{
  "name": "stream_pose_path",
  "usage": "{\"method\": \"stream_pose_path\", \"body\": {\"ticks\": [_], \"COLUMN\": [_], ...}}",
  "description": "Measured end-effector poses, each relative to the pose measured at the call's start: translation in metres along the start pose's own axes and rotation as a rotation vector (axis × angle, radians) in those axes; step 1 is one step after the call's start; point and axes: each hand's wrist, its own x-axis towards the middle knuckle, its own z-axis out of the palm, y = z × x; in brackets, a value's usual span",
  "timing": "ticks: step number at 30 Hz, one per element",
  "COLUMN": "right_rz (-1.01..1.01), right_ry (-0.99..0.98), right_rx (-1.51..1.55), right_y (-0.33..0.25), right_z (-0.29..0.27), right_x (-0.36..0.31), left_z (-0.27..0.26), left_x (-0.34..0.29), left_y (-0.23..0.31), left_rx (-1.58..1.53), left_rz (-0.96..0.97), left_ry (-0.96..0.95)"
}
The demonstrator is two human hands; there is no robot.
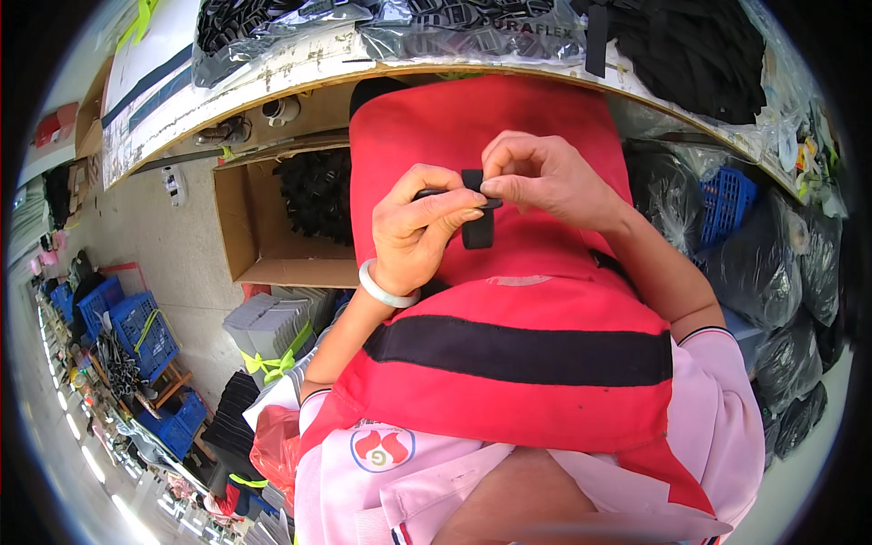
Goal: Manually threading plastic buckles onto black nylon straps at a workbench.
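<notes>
Over the red apron (pixel 545 245) on my lap, my left hand (pixel 420 222) is closed, thumb and fingers pinching a dark buckle (pixel 491 204) whose edge shows past the fingertips. A short black webbing strap (pixel 478 234) passes at the buckle and hangs below it. My right hand (pixel 549 179) is closed too, thumb and forefinger pinching the strap's upper part beside the buckle. How the strap threads through is hidden by my fingers. A white bangle (pixel 389 289) sits on my left wrist.
A worktable edge (pixel 436 67) curves ahead, bearing plastic bags of black buckles (pixel 472 32) and a black strap pile (pixel 686 54). Below left is a cardboard box (pixel 250 218) of black pieces. Stuffed bags (pixel 758 263) and a blue crate (pixel 727 204) stand at right.
</notes>
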Motion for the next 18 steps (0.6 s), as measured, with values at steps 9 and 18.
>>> {"method": "stream_pose_path", "body": {"ticks": [9,18], "right_rz": [-0.08,-0.164], "right_ry": [0.095,-0.054], "right_rx": [0.076,-0.117], "right_y": [-0.004,0.038], "right_z": [0.014,0.043], "right_x": [0.001,0.044], "left_z": [-0.006,-0.089], "left_x": [-0.005,-0.046], "left_y": [0.006,0.027], "left_rx": [-0.03,0.381], "left_rz": [-0.058,-0.412], "left_ry": [0.006,0.198]}}
